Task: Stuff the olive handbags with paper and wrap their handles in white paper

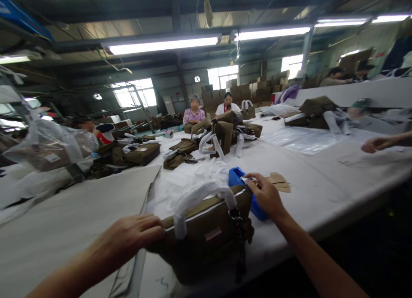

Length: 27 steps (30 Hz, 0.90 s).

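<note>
An olive-brown bag [206,233] with white-wrapped handles [196,195] stands at the near edge of the long white table [322,173]. My left hand [135,236] is closed on the bag's left end. My right hand [265,195] rests at the bag's right top corner, fingers pinched on something small that I cannot make out, beside a blue plastic object [238,180] behind the bag.
Several more olive bags [222,133] lie piled mid-table. Clear plastic sheets [299,141] and brown paper tags [278,181] lie to the right. Two people sit at the far end; another person's hand [375,144] reaches in from the right. Plastic-wrapped goods [48,148] sit at left.
</note>
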### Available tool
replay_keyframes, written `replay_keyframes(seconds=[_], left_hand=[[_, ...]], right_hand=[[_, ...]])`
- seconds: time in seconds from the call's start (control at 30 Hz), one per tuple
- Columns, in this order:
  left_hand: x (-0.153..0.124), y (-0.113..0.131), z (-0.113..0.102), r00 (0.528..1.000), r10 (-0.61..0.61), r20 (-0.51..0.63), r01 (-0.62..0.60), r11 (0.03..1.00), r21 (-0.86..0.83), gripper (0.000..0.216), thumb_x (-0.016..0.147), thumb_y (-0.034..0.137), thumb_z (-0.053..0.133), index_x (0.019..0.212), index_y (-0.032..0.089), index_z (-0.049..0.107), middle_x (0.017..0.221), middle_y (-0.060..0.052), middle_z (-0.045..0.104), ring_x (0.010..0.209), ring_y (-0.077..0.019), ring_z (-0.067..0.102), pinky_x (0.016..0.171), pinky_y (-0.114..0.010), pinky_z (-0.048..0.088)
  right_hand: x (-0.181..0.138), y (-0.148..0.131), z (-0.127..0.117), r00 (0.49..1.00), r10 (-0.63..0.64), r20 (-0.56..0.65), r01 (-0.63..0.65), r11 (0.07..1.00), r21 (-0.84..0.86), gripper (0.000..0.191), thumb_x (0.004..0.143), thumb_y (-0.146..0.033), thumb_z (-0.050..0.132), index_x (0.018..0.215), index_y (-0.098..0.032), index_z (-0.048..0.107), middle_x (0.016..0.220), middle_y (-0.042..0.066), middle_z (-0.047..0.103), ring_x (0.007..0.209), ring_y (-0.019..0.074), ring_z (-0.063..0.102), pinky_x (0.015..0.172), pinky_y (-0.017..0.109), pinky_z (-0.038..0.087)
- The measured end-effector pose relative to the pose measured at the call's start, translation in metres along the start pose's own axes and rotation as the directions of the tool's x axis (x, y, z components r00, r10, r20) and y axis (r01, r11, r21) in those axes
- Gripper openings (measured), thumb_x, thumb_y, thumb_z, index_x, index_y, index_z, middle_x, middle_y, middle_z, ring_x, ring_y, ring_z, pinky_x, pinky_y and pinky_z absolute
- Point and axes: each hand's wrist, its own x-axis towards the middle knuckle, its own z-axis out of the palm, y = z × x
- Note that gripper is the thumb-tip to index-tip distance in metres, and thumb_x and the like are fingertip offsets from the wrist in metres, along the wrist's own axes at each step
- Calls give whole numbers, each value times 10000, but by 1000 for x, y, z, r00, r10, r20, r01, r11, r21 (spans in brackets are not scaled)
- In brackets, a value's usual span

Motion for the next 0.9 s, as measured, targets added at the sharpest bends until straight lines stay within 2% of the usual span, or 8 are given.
replay_keyframes(seconds=[0.1, 0.23, 0.4, 0.5, 0.6, 0.67, 0.73, 0.9], left_hand=[[-27, -2, -6, 997, -66, 47, 66, 998, -4, 375, 961, 2, 353, 984, 233, 648, 926, 15, 712, 750, -100, 660, 684, -167, 462], [-41, -2, 0, 984, -173, -53, 172, 985, -20, 337, 992, 69, 395, 1023, 242, 683, 988, -9, 744, 843, -124, 697, 754, -184, 501], [-45, 3, 15, 904, -389, -177, 369, 919, -137, 184, 978, 256, 536, 1016, 273, 715, 1011, -13, 761, 856, -167, 739, 760, -206, 564], [-43, 23, 26, 785, -507, -357, 455, 862, -222, 214, 937, 347, 619, 1136, 334, 696, 1146, -8, 742, 1006, -212, 736, 891, -263, 584], [-28, 57, 38, 665, -605, -439, 536, 795, -284, 374, 974, 404, 543, 1346, 376, 564, 1317, -28, 659, 1115, -259, 697, 960, -367, 587], [-8, 80, 43, 672, -572, -471, 508, 818, -270, 505, 983, 400, 530, 1475, 379, 419, 1427, -62, 565, 1156, -288, 669, 969, -420, 587], [15, 97, 42, 687, -489, -537, 462, 865, -197, 630, 970, 333, 582, 1536, 386, 310, 1473, -82, 497, 1209, -302, 627, 1021, -451, 551], [53, 91, 29, 706, -350, -616, 373, 923, -97, 536, 973, 152, 578, 1440, 390, 466, 1282, -35, 623, 1142, -224, 650, 1030, -352, 506]], right_hand=[[6, 5, 5, 1000, 9, 3, -9, 1000, 8, 352, 875, -479, 528, 1038, -223, 706, 650, -18, 547, 605, 165, 496, 598, 292, 367], [7, 6, 15, 999, 23, 23, -26, 990, 135, 403, 886, -530, 568, 1062, -192, 697, 687, 0, 589, 600, 157, 516, 562, 278, 389], [-12, 11, 2, 987, 92, 131, -131, 935, 330, 656, 901, -648, 565, 1332, -154, 564, 718, 23, 630, 640, 196, 620, 615, 323, 525], [-46, 6, -10, 996, -33, -88, 45, 989, 139, 531, 941, -586, 545, 1322, -219, 584, 1178, 114, 679, 1053, 276, 666, 940, 438, 536], [-82, -13, -9, 916, -360, -178, 357, 933, -52, 342, 984, -426, 556, 1288, -279, 611, 1325, 72, 631, 1254, 272, 572, 1089, 439, 448], [-96, -31, 0, 845, -516, -137, 512, 856, -66, 350, 979, -362, 595, 1322, -290, 588, 1319, 60, 642, 1265, 259, 566, 1106, 418, 434], [-98, -48, 11, 825, -550, -130, 551, 834, -33, 392, 965, -345, 636, 1345, -275, 571, 1292, 64, 663, 1227, 252, 596, 1079, 391, 458], [-77, -71, 23, 903, -417, -99, 428, 888, 168, 181, 983, -317, 611, 1118, -235, 700, 1061, 48, 744, 991, 202, 698, 883, 285, 535]])
